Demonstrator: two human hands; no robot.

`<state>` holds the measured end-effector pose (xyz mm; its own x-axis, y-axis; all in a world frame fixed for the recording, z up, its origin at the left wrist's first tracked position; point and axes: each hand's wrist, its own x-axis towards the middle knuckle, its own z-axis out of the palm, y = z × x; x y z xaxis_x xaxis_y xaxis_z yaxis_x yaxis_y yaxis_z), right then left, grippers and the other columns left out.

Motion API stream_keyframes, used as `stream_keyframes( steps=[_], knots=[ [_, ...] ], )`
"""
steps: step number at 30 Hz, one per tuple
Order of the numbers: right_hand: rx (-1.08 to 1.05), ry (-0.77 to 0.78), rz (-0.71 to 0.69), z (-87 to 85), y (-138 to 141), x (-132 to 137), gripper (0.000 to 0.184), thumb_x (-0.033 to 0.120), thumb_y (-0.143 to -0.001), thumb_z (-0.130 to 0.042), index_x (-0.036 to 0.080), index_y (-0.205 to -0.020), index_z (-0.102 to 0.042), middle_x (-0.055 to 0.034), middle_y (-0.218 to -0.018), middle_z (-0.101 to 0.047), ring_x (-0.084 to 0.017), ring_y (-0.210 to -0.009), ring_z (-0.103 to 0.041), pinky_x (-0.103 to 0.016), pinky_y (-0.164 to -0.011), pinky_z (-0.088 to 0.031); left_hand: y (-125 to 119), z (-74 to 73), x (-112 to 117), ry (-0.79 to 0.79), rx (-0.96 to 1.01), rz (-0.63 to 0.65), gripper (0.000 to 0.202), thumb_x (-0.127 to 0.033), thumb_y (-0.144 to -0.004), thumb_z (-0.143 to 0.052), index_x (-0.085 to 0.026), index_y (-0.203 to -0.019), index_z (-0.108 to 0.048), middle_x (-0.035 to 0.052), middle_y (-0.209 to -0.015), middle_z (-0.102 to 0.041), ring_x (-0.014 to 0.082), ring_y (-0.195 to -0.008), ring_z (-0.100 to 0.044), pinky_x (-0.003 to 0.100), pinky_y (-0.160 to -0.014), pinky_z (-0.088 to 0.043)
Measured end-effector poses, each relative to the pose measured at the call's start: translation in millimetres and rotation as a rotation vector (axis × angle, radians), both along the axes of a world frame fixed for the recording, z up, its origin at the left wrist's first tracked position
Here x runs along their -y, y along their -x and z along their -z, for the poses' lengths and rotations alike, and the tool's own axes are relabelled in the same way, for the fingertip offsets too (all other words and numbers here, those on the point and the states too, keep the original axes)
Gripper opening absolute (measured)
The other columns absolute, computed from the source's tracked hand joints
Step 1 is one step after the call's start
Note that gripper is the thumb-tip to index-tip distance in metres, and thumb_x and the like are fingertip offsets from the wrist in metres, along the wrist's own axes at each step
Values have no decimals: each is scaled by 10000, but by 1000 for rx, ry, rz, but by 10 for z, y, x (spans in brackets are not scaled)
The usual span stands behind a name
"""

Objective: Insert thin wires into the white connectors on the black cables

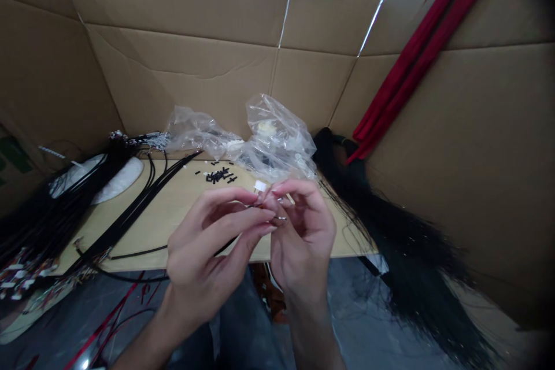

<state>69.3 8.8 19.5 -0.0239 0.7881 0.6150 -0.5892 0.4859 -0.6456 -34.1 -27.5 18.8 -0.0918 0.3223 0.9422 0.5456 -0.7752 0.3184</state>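
Observation:
In front of me my two hands meet at the fingertips over the table. My left hand (212,240) is closed in a pinch on thin wires (281,218) at the end of a black cable (139,253), which runs out to the left behind that hand. A small white connector (260,186) shows at the fingertips. My right hand (301,231) is closed too, its thumb and index finger pinched beside the connector and wires. The fingers cover most of the joint between them, so the exact contact is hidden.
Small black tube pieces (219,175) lie on the wooden table (182,202). Behind them are clear plastic bags (277,144). Bundled black cables (39,219) lie left, a thick black strand bundle (390,231) right. Cardboard walls (182,52) enclose the table; red straps (411,69) hang right.

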Motion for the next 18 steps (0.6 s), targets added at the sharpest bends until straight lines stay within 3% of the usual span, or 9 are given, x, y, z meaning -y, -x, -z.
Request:
stream_keyframes(
  steps=[10,15,18],
  knots=[
    [-14,59,-54,-39,19,85,144,134,-852,-707,256,-922,-679,70,-847,-663,-17,-776,-638,-85,-739,-527,-30,-39,-12,51,92,22,211,12,-827,-654,-174,-926,-669,7,-945,-648,100,-913,-626,199,-849,-529],
    [-88,161,-143,-113,49,98,177,153,-839,-719,261,-977,-695,61,-848,-642,-20,-734,-627,-101,-715,-536,-64,-72,46,156,290,181,157,-37,-872,-611,-188,-891,-650,-10,-906,-664,77,-894,-630,143,-792,-543],
    [-94,230,-191,-145,69,100,216,148,-810,-736,259,-994,-717,45,-923,-671,-27,-745,-636,-102,-699,-534,-88,-76,52,163,372,213,163,-29,-858,-621,-184,-869,-669,-15,-832,-676,78,-850,-649,152,-803,-551]
  ],
)
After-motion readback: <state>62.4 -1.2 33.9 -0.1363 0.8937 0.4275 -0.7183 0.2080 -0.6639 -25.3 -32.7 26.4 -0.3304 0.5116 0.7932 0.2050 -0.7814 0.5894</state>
